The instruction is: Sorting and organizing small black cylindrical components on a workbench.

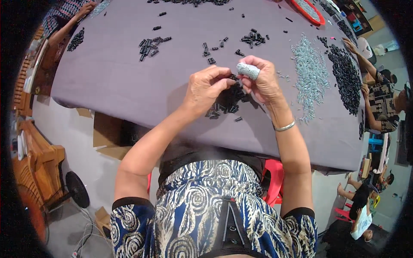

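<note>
My left hand [205, 88] is closed in a pinch, thumb and forefinger on a small black cylindrical part that is mostly hidden by the fingertips. Close beside it is my right hand [263, 84], its fingers curled together; one finger wears a whitish-grey wrap [248, 71]. What the right fingertips pinch is too small and covered to make out. Below both hands lies a heap of small black parts [228, 103], partly hidden by them. Several similar black parts [254, 38] are clustered farther back. To the right spreads a long pile of small silvery pieces [309, 77].
A grey cloth [107, 73] covers the table. At the right lie a big black pile [345, 79] and a red-rimmed tray [320, 21] of silvery pieces. Other people's hands [350, 45] rest along the right edge; another person's arm [71, 26] reaches in at far left.
</note>
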A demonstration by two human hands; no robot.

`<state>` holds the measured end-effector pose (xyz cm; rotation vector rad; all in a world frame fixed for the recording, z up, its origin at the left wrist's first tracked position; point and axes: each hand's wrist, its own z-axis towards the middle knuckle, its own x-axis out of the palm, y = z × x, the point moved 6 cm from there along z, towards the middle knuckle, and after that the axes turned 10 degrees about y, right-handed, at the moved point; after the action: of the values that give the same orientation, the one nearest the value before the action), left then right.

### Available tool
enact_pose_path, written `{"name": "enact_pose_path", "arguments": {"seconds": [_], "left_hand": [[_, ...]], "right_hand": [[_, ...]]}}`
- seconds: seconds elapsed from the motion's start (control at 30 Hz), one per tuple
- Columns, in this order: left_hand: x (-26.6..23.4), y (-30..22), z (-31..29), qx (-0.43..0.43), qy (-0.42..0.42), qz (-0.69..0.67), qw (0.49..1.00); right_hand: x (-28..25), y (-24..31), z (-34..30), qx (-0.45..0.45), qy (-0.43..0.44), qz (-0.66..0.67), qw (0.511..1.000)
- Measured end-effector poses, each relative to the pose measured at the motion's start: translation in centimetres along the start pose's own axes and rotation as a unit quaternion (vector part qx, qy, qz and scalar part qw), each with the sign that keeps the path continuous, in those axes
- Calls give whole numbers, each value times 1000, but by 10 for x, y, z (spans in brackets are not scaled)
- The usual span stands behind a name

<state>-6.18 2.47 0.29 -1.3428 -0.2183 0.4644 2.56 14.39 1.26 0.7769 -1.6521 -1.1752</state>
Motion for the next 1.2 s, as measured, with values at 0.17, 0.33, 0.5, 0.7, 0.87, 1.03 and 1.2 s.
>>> {"name": "enact_pose_path", "arguments": {"seconds": [0.17, 0.33, 0.5, 0.7, 0.87, 1.03, 1.2], "left_hand": [[2, 1, 1, -8, 6, 8, 1000], [1, 1, 0, -4, 1, -1, 1000], [2, 3, -1, -28, 13, -3, 1000], [3, 1, -2, -43, 8, -33, 998], [2, 2, -2, -35, 2, -6, 999], [-2, 0, -2, -9, -18, -15, 1000], [-7, 2, -4, -3, -34, -87, 996]], "right_hand": [[1, 0, -1, -14, 13, -27, 999], [5, -1, -2, -27, 4, -91, 995], [1, 1, -2, -71, -46, -107, 991], [10, 10, -8, -110, -63, -284, 950], [16, 19, -14, -216, -53, -421, 879], [31, 28, -21, -306, -33, -470, 828], [43, 32, -30, -330, -21, -502, 799]]}}
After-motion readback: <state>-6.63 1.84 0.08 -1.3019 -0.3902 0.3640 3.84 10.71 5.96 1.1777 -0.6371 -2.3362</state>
